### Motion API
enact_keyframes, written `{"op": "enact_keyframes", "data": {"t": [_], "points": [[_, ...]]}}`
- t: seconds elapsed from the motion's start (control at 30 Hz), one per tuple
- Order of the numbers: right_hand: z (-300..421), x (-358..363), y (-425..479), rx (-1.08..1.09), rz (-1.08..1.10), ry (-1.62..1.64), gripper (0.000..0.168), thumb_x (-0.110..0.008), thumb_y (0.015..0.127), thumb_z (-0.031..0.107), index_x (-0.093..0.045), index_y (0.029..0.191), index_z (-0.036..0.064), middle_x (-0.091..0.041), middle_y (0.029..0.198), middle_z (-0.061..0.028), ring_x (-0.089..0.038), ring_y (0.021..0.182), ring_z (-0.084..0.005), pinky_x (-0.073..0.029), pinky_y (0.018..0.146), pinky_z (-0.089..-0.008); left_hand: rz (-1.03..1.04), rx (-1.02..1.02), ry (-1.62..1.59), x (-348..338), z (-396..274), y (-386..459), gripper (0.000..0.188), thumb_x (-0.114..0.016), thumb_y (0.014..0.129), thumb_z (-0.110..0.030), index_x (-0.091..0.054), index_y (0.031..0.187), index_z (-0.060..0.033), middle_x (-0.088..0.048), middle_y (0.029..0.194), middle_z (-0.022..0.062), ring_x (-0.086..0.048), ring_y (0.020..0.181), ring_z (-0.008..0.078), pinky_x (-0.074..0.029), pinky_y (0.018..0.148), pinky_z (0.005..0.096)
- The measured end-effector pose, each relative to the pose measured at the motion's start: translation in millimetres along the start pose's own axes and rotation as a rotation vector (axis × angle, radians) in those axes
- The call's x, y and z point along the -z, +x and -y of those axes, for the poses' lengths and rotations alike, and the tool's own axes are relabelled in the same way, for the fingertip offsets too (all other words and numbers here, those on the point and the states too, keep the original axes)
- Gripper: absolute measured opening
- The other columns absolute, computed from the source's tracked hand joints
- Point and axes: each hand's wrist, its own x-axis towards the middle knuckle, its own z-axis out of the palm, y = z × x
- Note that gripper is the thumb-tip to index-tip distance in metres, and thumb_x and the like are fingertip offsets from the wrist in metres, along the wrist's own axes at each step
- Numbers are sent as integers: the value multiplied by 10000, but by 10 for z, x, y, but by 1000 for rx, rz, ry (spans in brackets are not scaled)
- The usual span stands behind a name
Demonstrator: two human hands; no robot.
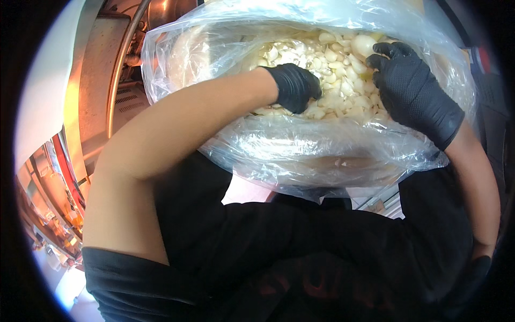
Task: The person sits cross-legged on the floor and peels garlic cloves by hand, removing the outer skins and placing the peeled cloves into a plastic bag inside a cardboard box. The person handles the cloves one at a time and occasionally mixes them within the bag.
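Many pale peeled garlic cloves (pixel 334 68), wet in places, fill a large clear plastic bag (pixel 289 139) before me. My left hand (pixel 295 88), in a black glove, reaches down into the cloves from the left. Its fingers are bent and mostly hidden, so what they hold cannot be seen. On the right, my black-gloved right hand (pixel 414 88) is over the cloves with curved, parted fingers and no item visible between them. Close by its fingertips lies a round white peeled onion (pixel 363 45). The underside of that hand is hidden.
The bag's loose edge folds outward toward my body, over a container mostly hidden by plastic. Metal kitchen equipment (pixel 102 76) with a curved bar (pixel 120 68) stands at the left. A white surface (pixel 44 68) borders the far left.
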Motion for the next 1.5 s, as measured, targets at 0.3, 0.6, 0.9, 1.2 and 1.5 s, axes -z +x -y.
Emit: {"op": "enact_keyframes", "data": {"t": [0.3,0.6,0.9,1.2,1.5], "points": [[137,84,162,70,4,297,139,-637,741,93,-678,836,0,-641,875,-154,-643,842,-292,-542,785,-412,-160,70,116,-229,-99,-18,512,-711,742,-408,-650,1164,-125,-645,1115,141,-632,1058,318,-513,865,457],[63,-71,119,24,15,495,133,-659,795,124,-633,853,7,-638,822,-164,-658,795,-321,-550,730,-413,-63,86,-194,290,252,-9,560,-758,786,-444,-659,1177,-55,-653,1150,179,-645,1024,327,-504,912,398],[-22,-85,97,18,39,533,175,-654,825,134,-637,942,6,-663,867,-174,-672,815,-328,-556,773,-399,111,350,201,793,168,-314,456,-658,738,-120,-660,1193,-98,-691,1089,152,-667,1001,337,-531,855,414],[13,-123,126,44,61,539,166,-651,827,146,-650,926,12,-654,861,-175,-666,798,-331,-553,753,-413,-106,320,5,422,177,60,592,-705,786,-383,-579,1271,-70,-622,1230,189,-599,1128,355,-485,966,429],[52,-66,79,8,338,547,279,-676,815,126,-609,1067,26,-621,1003,-162,-618,929,-351,-509,835,-427,172,395,-263,196,346,343,828,-768,688,-539,-542,1361,-112,-528,1401,144,-497,1280,339,-412,1043,446]]}}
